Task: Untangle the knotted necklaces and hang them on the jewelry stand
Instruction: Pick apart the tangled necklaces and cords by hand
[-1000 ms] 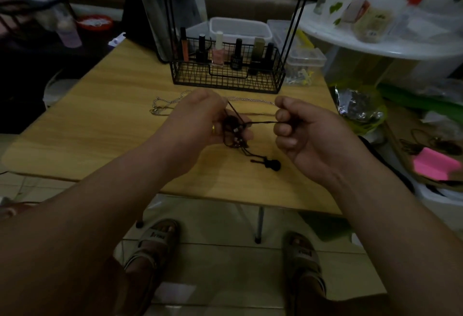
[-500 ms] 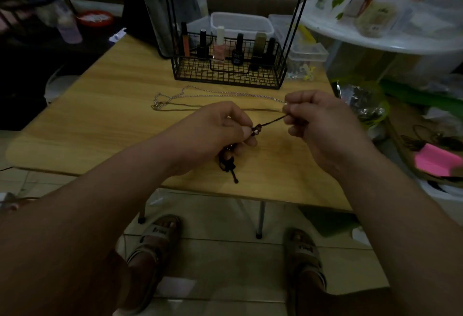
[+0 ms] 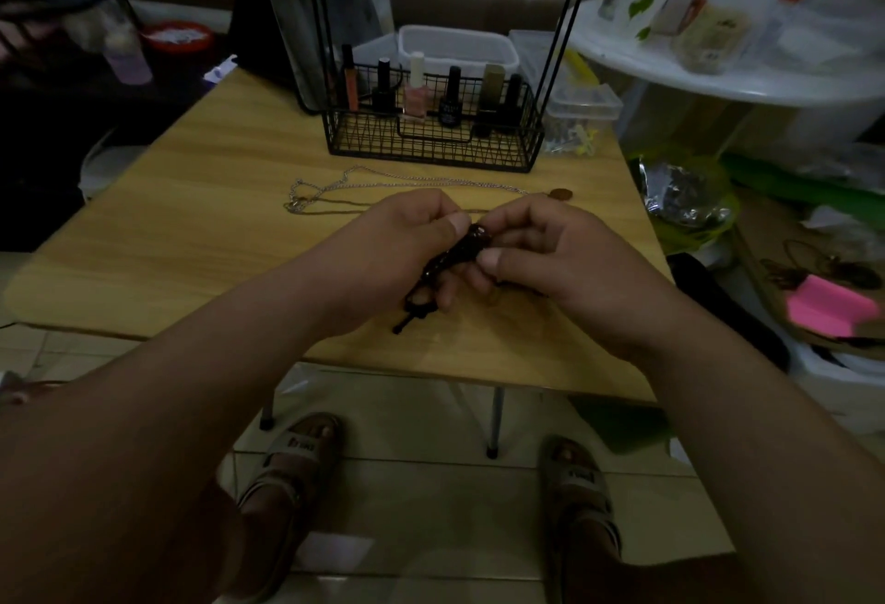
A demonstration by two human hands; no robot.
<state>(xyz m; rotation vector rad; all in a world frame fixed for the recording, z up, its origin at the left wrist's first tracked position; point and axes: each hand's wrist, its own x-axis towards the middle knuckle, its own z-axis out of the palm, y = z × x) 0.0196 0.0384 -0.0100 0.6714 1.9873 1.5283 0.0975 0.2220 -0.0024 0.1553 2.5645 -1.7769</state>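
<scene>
Head cam: we've got our left hand and right hand close together over the table, both pinching the dark knotted necklace. Its tail dangles below. The silver chain lies flat behind, near the wire stand.

Black necklace, silver chain

Wooden table, black wire basket standing on it, silver chain necklace lying flat
</scene>
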